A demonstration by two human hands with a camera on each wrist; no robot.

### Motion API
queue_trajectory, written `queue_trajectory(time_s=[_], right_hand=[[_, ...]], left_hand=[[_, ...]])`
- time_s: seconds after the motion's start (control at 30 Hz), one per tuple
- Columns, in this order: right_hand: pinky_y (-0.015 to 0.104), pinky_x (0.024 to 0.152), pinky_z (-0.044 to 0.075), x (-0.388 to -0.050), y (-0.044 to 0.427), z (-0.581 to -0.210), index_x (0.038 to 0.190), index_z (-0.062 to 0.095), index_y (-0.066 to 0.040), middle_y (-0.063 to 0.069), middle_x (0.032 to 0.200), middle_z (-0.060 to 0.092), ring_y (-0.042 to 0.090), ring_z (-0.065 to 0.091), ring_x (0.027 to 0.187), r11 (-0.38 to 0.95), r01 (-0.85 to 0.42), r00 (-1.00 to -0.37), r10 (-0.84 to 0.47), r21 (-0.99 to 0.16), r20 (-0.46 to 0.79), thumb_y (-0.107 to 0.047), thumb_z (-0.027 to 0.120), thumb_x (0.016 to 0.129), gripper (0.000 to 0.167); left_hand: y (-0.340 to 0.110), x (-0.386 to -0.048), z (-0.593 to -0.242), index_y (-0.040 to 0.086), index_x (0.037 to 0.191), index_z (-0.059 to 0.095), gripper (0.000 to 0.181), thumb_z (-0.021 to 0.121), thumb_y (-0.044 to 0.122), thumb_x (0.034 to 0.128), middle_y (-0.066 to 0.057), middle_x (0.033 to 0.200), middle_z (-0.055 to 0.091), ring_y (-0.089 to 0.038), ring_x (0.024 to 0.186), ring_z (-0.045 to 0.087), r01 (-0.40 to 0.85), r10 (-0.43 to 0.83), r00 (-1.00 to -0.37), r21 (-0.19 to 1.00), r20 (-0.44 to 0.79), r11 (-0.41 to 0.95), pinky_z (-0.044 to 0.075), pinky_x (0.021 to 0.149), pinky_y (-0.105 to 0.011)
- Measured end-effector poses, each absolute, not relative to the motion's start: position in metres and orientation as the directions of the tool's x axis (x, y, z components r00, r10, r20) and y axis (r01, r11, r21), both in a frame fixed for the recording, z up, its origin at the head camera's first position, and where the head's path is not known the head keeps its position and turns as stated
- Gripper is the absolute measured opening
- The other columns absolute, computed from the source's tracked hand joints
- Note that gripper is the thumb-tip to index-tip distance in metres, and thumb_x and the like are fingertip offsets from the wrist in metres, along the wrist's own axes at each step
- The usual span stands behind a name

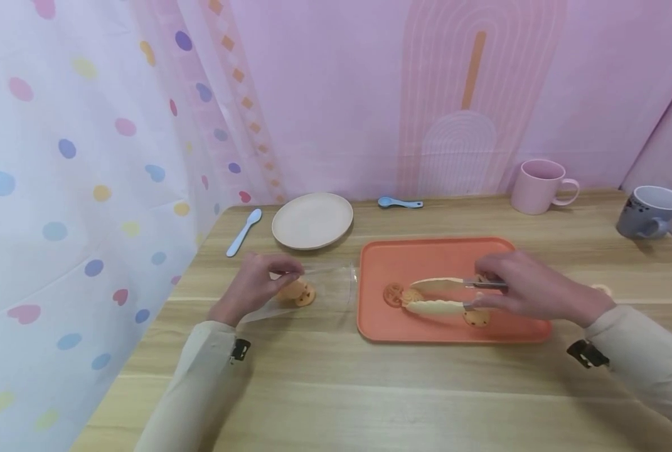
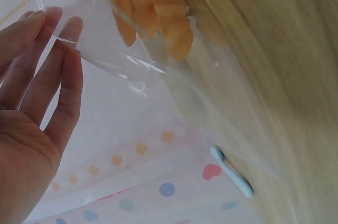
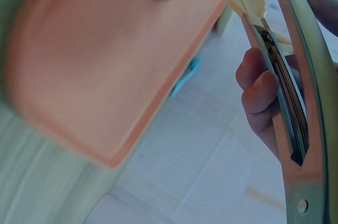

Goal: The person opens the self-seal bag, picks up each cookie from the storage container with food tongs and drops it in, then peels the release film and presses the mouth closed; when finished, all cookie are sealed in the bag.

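Observation:
My left hand (image 1: 259, 282) pinches the edge of a clear plastic bag (image 1: 332, 289) lying left of the tray; several cookies (image 2: 171, 20) are inside it. My right hand (image 1: 530, 285) grips metal tongs with cream tips (image 1: 437, 307) over the orange tray (image 1: 448, 336). A round cookie (image 1: 411, 297) is at the ends of the tong tips; whether it is clamped I cannot tell. Beside it on the tray lies a darker cookie (image 1: 393, 295). Another cookie (image 1: 476, 319) rests under the tongs, near my right hand. In the right wrist view the tongs (image 3: 298, 92) fill the right side.
A beige plate (image 1: 312, 221) stands behind the bag, with a blue spoon (image 1: 244, 233) to its left. A small blue measuring spoon (image 1: 400, 203) lies behind the tray. At the back right are a pink mug (image 1: 535, 188) and a grey mug (image 1: 646, 213). A cookie (image 1: 602, 289) is right of the tray.

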State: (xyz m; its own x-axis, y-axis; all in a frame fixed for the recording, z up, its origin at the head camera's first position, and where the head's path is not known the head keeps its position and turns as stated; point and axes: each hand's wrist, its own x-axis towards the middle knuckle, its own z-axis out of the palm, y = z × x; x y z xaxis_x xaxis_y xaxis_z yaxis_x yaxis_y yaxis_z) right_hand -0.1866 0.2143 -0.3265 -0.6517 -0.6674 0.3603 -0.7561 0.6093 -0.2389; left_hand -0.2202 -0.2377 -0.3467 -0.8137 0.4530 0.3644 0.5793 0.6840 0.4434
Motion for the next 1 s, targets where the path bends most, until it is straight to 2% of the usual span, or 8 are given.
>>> queue_trajectory(time_s=[0.4, 0.9, 1.0], right_hand=[[0.019, 0.054, 0.031, -0.206, 0.148, -0.318, 0.075, 0.052, -0.017, -0.006, 0.064, 0.043, 0.005, 0.037, 0.06, 0.633, -0.694, -0.719, -0.635, -0.344, 0.282, -0.042, 0.081, 0.083, 0.039], [0.02, 0.054, 0.035, -0.228, 0.096, -0.333, 0.072, 0.053, -0.014, -0.007, 0.064, 0.048, 0.006, 0.041, 0.059, 0.564, -0.691, -0.698, -0.682, -0.451, 0.217, -0.038, 0.081, 0.083, 0.038], [0.02, 0.054, 0.033, -0.23, 0.088, -0.333, 0.072, 0.052, -0.014, -0.007, 0.063, 0.046, 0.006, 0.039, 0.058, 0.551, -0.693, -0.692, -0.69, -0.465, 0.215, -0.038, 0.08, 0.085, 0.038]], left_hand=[[-0.236, -0.218, -0.346, 0.005, 0.093, 0.078, 0.013, 0.075, -0.003, 0.0846, -0.009, 0.092, 0.079, -0.023, 0.085, 0.077, 0.565, 0.44, -0.824, 0.461, 0.357, 0.684, 0.065, 0.078, -0.033], [-0.235, -0.216, -0.343, 0.003, 0.095, 0.077, 0.011, 0.071, -0.004, 0.0884, -0.011, 0.092, 0.079, -0.023, 0.084, 0.076, 0.561, 0.43, -0.827, 0.481, 0.362, 0.674, 0.065, 0.077, -0.032], [-0.235, -0.216, -0.342, 0.004, 0.094, 0.077, 0.011, 0.071, -0.003, 0.0883, -0.01, 0.092, 0.079, -0.022, 0.084, 0.076, 0.559, 0.423, -0.828, 0.475, 0.367, 0.68, 0.064, 0.077, -0.032]])
